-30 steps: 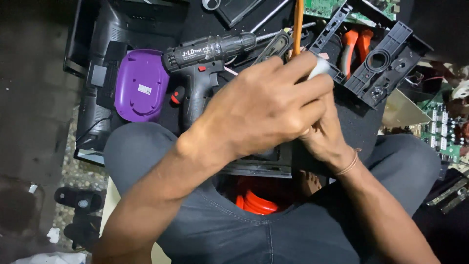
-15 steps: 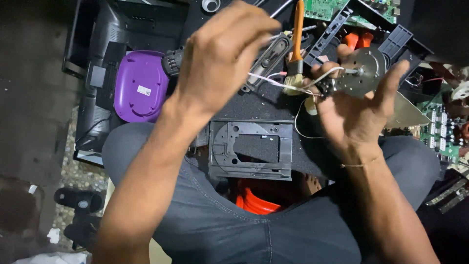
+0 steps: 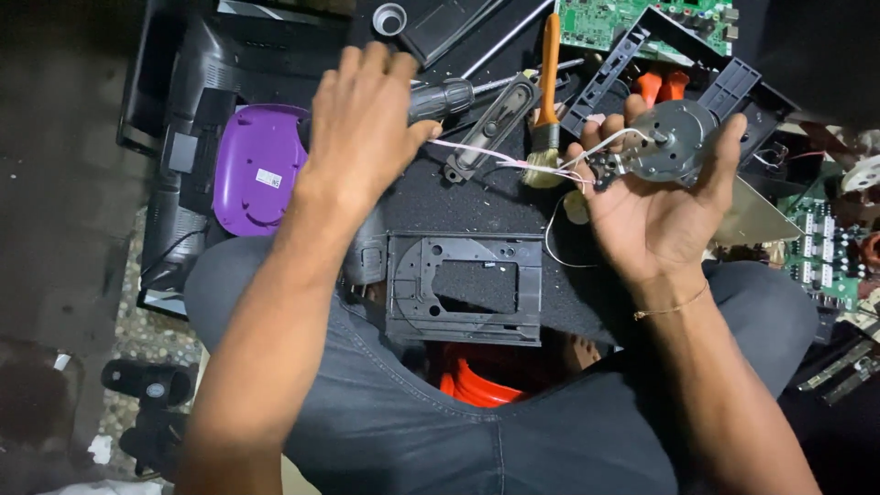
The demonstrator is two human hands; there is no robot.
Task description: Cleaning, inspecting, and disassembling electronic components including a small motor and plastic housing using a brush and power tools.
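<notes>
My right hand (image 3: pixel 655 206) is palm up and holds a round silver motor (image 3: pixel 678 142) with a small part fixed to its left side. Thin pink and white wires (image 3: pixel 486 154) run left from the motor, stretched taut to my left hand (image 3: pixel 362 128). That hand shows its back and pinches the wire ends between thumb and fingers. It hovers above a dark cordless drill (image 3: pixel 445 96), which it mostly hides. A grey plastic frame (image 3: pixel 463 289) with a rectangular opening lies on my lap below both hands.
A brush with an orange handle (image 3: pixel 548 82) and an oblong black speaker (image 3: pixel 490 124) lie between my hands. A purple case (image 3: pixel 257 165) sits left, green circuit boards (image 3: pixel 632 18) and black plastic frames (image 3: pixel 697 64) at the back, another board (image 3: pixel 825 247) right. An orange object (image 3: pixel 477 380) sits between my legs.
My hands, joined over the frame a second ago, have pulled apart. The left went left, drawing the wires out, and the right moved right and turned palm up with the motor.
</notes>
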